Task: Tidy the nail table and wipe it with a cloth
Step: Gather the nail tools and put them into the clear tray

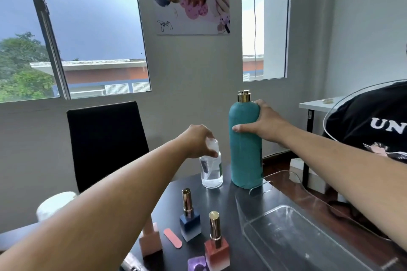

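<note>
A tall teal bottle (245,156) with a gold cap stands at the far edge of the dark nail table (229,202); my right hand (264,123) is wrapped around its upper body. Left of it stands a small clear bottle (211,171), and my left hand (198,141) grips its white cap from above. Nearer me stand a blue polish bottle (189,220), a red-pink polish bottle (217,246) and a pale pink polish bottle (150,240) partly behind my left forearm. A pink nail file (172,237) lies flat between them. No cloth is visible.
A clear plastic bin (259,222) sits on the table's right side, close to the teal bottle. A purple pad (198,263) lies at the front edge. A white roll (55,203) stands at left. A black chair (105,143) is behind the table; a person in a black shirt (378,127) sits at right.
</note>
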{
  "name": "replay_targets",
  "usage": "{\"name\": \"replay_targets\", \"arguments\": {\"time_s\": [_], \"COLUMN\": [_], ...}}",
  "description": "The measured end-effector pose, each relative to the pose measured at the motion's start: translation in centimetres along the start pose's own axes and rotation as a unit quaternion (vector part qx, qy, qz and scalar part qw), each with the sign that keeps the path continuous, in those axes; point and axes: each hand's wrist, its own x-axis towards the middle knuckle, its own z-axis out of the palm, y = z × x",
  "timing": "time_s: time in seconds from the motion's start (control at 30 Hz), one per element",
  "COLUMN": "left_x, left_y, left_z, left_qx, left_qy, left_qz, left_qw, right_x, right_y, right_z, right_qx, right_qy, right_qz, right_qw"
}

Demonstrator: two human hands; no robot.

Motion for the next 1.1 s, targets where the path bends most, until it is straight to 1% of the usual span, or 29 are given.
{"name": "replay_targets", "arguments": {"time_s": [0.17,0.23,0.3,0.4,0.47,0.53,0.7,0.8,0.9,1.0,1.1], "left_x": [-1.2,-2.2,-3.8,-7.1,-9.8,-12.5,-18.4,-21.0,-22.6,-23.7,-24.1], "left_y": [0.0,-0.3,-0.7,-1.4,-2.2,-3.3,-5.4,-6.5,-7.5,-8.5,-9.2], "left_z": [-0.5,-1.6,-3.3,-6.0,-7.4,-8.5,-10.2,-10.2,-9.9,-9.4,-8.9], "left_qx": [0.011,0.004,0.007,0.023,0.033,0.043,0.064,0.069,0.077,0.08,0.083], "left_qy": [-0.025,-0.014,0.006,0.048,0.066,0.064,0.038,0.009,-0.018,-0.034,-0.042], "left_qz": [-0.018,-0.022,-0.02,-0.011,-0.012,-0.028,-0.094,-0.13,-0.159,-0.177,-0.178], "left_qw": [0.999,1.0,1.0,0.999,0.997,0.997,0.993,0.989,0.984,0.98,0.98], "right_x": [-0.7,-1.4,-2.3,-4.0,-5.5,-7.0,-11.1,-12.8,-13.7,-13.9,-13.7], "right_y": [-0.3,-0.5,-1.2,-3.3,-5.0,-6.6,-9.4,-10.4,-10.8,-11.1,-10.8], "right_z": [-0.6,-0.8,-1.1,-1.9,-2.1,-1.5,2.2,4.9,6.6,7.3,7.5], "right_qx": [0.05,0.035,-0.005,-0.051,-0.048,-0.063,-0.083,-0.117,-0.195,-0.241,-0.268], "right_qy": [-0.066,-0.071,-0.029,0.058,0.07,0.043,-0.119,-0.185,-0.228,-0.264,-0.26], "right_qz": [0.013,0.012,-0.003,-0.07,-0.11,-0.136,-0.154,-0.155,-0.153,-0.139,-0.145], "right_qw": [0.996,0.997,1.0,0.995,0.99,0.988,0.977,0.963,0.942,0.924,0.916]}}
